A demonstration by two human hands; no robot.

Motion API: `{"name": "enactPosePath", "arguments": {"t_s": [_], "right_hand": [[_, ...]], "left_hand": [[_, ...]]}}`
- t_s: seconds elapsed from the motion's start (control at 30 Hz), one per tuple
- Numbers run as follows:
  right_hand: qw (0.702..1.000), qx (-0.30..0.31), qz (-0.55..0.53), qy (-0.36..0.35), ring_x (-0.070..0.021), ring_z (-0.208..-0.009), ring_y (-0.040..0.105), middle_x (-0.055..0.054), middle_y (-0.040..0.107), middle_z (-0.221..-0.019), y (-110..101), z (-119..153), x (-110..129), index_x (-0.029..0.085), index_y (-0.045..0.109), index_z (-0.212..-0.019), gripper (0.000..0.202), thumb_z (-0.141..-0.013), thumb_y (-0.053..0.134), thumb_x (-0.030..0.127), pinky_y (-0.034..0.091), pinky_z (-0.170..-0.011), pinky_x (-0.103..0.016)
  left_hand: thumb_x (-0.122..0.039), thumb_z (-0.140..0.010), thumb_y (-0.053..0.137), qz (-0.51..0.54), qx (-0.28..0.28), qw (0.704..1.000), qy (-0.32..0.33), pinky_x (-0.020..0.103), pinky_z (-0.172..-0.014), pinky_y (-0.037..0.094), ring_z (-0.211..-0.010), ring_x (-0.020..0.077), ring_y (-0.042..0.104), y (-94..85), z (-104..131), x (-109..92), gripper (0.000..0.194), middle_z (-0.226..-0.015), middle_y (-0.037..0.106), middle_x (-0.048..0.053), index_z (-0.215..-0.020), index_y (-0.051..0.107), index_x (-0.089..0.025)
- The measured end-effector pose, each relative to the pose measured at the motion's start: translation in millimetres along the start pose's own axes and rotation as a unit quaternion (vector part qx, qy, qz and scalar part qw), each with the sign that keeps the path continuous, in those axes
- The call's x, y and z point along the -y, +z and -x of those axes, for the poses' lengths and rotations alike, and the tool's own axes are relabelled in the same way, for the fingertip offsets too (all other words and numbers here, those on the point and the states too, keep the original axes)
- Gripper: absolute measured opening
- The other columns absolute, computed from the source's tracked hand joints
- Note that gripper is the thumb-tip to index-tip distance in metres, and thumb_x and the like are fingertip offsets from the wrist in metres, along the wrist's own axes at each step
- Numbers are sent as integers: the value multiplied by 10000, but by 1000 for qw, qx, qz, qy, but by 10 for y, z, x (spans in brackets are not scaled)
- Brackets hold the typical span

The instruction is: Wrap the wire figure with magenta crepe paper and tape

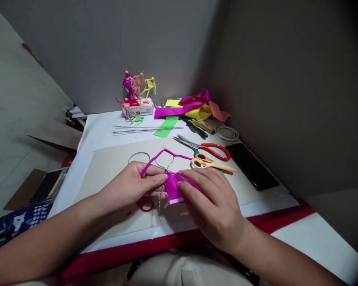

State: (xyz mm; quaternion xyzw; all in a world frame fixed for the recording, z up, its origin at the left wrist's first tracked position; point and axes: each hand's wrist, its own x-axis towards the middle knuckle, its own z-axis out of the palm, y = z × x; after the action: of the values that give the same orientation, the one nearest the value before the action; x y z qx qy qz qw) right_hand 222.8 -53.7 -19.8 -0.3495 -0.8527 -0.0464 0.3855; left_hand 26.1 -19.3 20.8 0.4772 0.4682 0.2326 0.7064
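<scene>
My left hand [140,182] pinches a twisted wire figure [164,151] at its middle; the upper wires are wrapped in magenta paper, and a bare silvery twisted leg hangs below. Against the figure lies a piece of magenta crepe paper [173,190] with a white strip near its lower edge. My right hand [213,198] holds that paper from the right, its fingers bent over it and partly hiding it. Red-handled scissors [214,151] and scissors with pale orange handles [217,165] lie just beyond my right hand.
Finished paper figures [139,85] stand around a small box [141,108] at the back. Crepe strips [179,110], pliers [198,129], thin wires [131,130], a white cable coil [227,133] and a black phone [252,166] lie on the table. Red scissor handles [146,204] show beneath my left hand.
</scene>
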Motion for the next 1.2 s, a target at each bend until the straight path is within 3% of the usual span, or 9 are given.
{"name": "enactPosePath", "arguments": {"t_s": [0.23, 0.47, 0.67, 0.8, 0.93, 1.07, 1.2], "right_hand": [[994, -9, -70, 81, -180, -731, 574, -62, 651, -790, -87, -127, -13, 169, 571, -970, 182, -844, 479, 76, 450, -679, -335], [992, 10, -96, 78, -181, -764, 615, -48, 684, -826, -36, -148, -79, 188, 577, -961, 164, -826, 531, 107, 458, -710, -327], [983, -19, -125, 130, -176, -775, 648, -60, 704, -857, 112, -116, -141, 189, 600, -972, 191, -816, 534, 101, 492, -713, -293], [981, -46, -157, 101, -166, -798, 658, -57, 714, -889, 150, -123, -171, 185, 603, -988, 239, -797, 524, 66, 503, -735, -286], [988, 25, -140, 56, -171, -783, 645, -60, 702, -860, 43, -196, -251, 159, 596, -973, 226, -771, 545, 72, 470, -850, -357], [984, 126, -128, 7, -128, -646, 613, 6, 663, -707, -145, -307, -318, 157, 589, -910, 207, -746, 532, 44, 251, -1080, -478], [978, 129, -158, 53, -113, -603, 592, 24, 668, -690, -184, -333, -318, 172, 605, -904, 203, -755, 542, 48, 318, -1040, -443]], "left_hand": [[-297, -762, 667, -86, -19, 996, -7, 193, -523, 448, -549, 94, 560, 1, 24, -37, 168, -657, 666, 20, -770, 705, -134], [-244, -784, 635, -134, -44, 990, 19, 180, -496, 438, -549, 96, 567, 44, 46, 5, 144, -660, 692, 30, -786, 722, -130], [-222, -796, 605, -142, -76, 985, 52, 204, -463, 461, -487, 98, 558, 90, 43, 54, 172, -715, 726, 65, -805, 734, -108], [-211, -806, 590, -152, -88, 983, 49, 194, -476, 475, -521, 109, 600, 103, 45, 68, 185, -718, 738, 80, -813, 731, -92], [-214, -826, 575, -144, -64, 987, 40, 189, -547, 506, -615, 129, 660, 88, 39, 105, 201, -711, 740, 83, -818, 728, -84], [-200, -826, 575, -123, -32, 991, 32, 220, -624, 541, -641, 140, 680, 92, 30, 127, 197, -697, 734, 78, -789, 725, -78], [-173, -829, 571, -121, -36, 991, 35, 176, -572, 525, -626, 124, 681, 113, 18, 114, 184, -688, 736, 72, -817, 726, -73]]}}
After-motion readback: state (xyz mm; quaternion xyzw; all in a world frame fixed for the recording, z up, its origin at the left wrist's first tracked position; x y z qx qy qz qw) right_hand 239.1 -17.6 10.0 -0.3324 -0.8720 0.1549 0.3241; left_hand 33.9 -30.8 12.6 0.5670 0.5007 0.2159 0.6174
